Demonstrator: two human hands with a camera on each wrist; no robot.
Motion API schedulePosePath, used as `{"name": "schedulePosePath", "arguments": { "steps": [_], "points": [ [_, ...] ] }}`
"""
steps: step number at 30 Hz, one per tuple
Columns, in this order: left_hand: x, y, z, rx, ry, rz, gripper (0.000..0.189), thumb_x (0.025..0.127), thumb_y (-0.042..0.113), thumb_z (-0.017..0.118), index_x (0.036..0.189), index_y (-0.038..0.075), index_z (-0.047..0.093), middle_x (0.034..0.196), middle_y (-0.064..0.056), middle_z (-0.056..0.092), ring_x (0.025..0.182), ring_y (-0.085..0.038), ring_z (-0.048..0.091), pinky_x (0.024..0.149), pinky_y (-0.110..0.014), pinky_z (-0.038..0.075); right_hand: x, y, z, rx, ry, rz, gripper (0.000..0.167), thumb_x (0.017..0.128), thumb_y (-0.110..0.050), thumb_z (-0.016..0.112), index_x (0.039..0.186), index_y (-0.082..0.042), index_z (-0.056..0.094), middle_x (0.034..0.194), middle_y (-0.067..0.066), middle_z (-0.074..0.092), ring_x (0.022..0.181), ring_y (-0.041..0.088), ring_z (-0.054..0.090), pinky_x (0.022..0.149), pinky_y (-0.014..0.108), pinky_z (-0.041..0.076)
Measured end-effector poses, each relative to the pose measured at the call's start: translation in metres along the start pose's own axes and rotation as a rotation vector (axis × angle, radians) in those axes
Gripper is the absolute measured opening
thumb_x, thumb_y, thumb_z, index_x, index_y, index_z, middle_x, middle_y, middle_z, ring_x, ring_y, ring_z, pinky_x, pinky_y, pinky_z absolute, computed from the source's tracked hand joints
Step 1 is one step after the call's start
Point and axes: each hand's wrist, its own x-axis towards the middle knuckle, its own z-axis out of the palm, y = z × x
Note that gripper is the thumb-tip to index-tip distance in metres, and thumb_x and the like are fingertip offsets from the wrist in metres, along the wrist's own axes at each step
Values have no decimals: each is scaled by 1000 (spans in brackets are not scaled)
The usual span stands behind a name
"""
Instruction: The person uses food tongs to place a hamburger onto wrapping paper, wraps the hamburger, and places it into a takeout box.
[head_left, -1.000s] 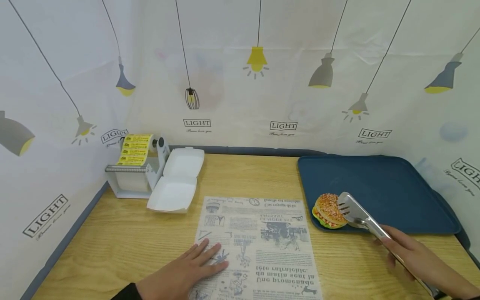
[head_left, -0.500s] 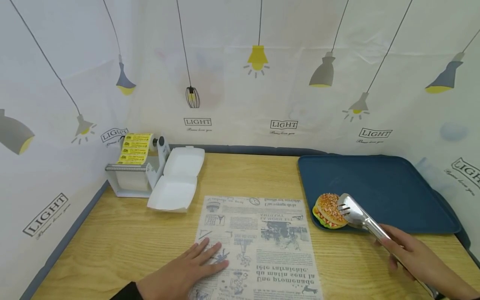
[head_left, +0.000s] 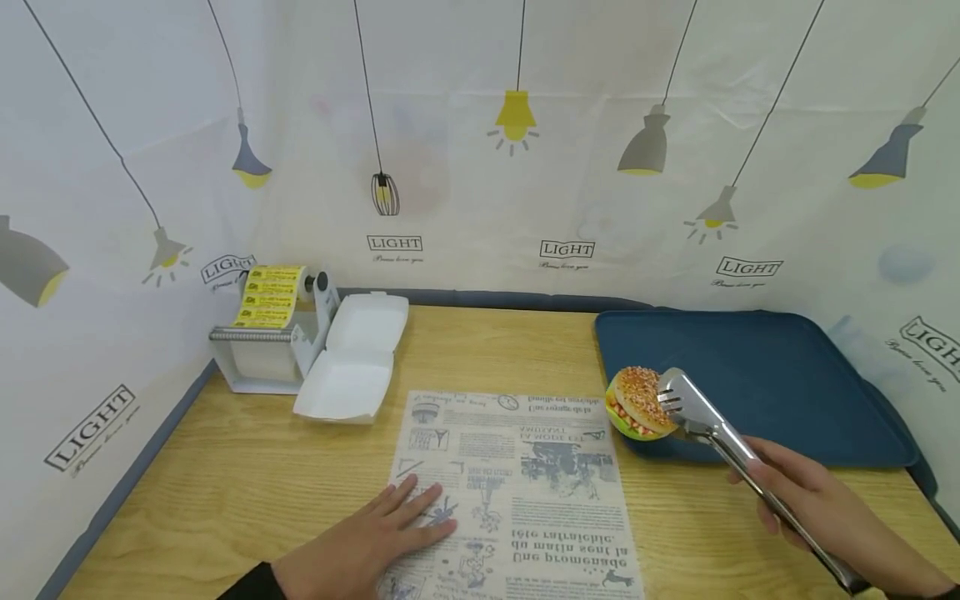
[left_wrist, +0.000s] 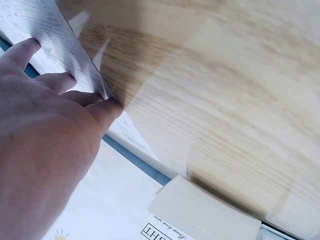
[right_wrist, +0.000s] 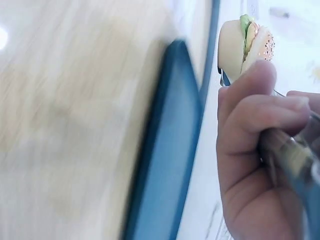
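My right hand (head_left: 813,500) grips a pair of metal tongs (head_left: 738,450), its fingers curled round them in the right wrist view too. A sesame-bun burger (head_left: 639,404) with lettuce sits between the tongs' ends, overlapping the near left corner of the blue tray (head_left: 757,375) in the head view. The right wrist view shows the burger (right_wrist: 247,47) up beyond the fingers, above the tray's edge. My left hand (head_left: 375,537) rests with spread fingers on the left side of a sheet of printed wrapping paper (head_left: 562,483). In the left wrist view, the fingertips lie along the paper's edge.
Back left stands a label dispenser (head_left: 273,333) with a roll of yellow labels. Beside it lies an open white clamshell box (head_left: 348,383). Wall sheets (head_left: 465,275) printed with lamps enclose the wooden table (head_left: 495,350) at the back and sides.
The tongs and the burger have moved up and a little left, off the tray's surface, with my right hand following. My left hand and the paper have stayed in place.
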Motion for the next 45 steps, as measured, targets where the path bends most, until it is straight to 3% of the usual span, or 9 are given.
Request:
{"name": "schedulePosePath", "arguments": {
  "steps": [7, 12, 17, 22, 33, 37, 41, 45],
  "points": [
    [0, 0, -1, -4, -12, -9, 86, 71, 80, 45, 144, 40, 23, 155, -4, 20, 141, -38, 18, 108, -59, 24, 17, -36, 42, 82, -188, -114, 53, 103, -27, 28, 145, 1, 14, 109, 6, 55, 52, 18, 49, 32, 32, 40],
    [0, -1, 0, 12, -9, -4, 86, 71, 80, 45, 144, 40, 23, 155, -4, 20, 140, -39, 19, 107, -59, 26, 28, -52, 75, 69, -244, -115, 53, 101, -30, 34, 145, -3, 22, 108, 21, 53, 48, 10, 47, 31, 25, 37],
    [0, -2, 3, 47, 28, 22, 89, 70, 80, 46, 145, 39, 23, 154, -7, 21, 139, -40, 20, 106, -58, 29, 34, -55, 94, 75, -292, -91, 55, 100, -30, 38, 145, -3, 23, 109, 21, 54, 49, 6, 47, 33, 21, 35],
    [0, -3, 5, 62, 36, 34, 88, 70, 79, 46, 145, 38, 23, 154, -8, 22, 139, -40, 21, 105, -58, 30, 35, -48, 102, 80, -316, -62, 56, 99, -31, 40, 145, -2, 25, 110, 20, 57, 48, 7, 45, 35, 22, 35],
    [1, -4, 3, 73, 27, 41, 90, 70, 79, 46, 145, 36, 23, 154, -8, 22, 139, -41, 21, 105, -58, 30, 37, -47, 110, 26, -324, -45, 58, 98, -35, 41, 146, -6, 25, 93, 15, 54, 52, 10, 46, 46, 24, 41],
    [1, -3, 2, 62, 29, 42, 89, 71, 79, 46, 145, 36, 23, 154, -9, 22, 139, -41, 22, 104, -58, 31, 35, -48, 109, -4, -305, -30, 59, 99, -39, 38, 147, -9, 22, 101, 15, 54, 57, 15, 49, 48, 25, 41],
    [1, -3, 2, 50, 22, 36, 88, 71, 79, 46, 145, 37, 23, 154, -8, 22, 139, -40, 21, 104, -58, 31, 32, -48, 105, -25, -267, -9, 60, 98, -41, 36, 148, -12, 20, 102, 15, 54, 60, 18, 49, 45, 26, 39],
    [1, -4, 2, 66, 25, 40, 89, 71, 79, 46, 145, 37, 23, 154, -9, 23, 138, -41, 22, 104, -57, 32, 27, -49, 98, -17, -247, 9, 58, 99, -42, 35, 148, -17, 19, 84, 11, 55, 49, 12, 40, 37, 29, 30]
  ]
}}
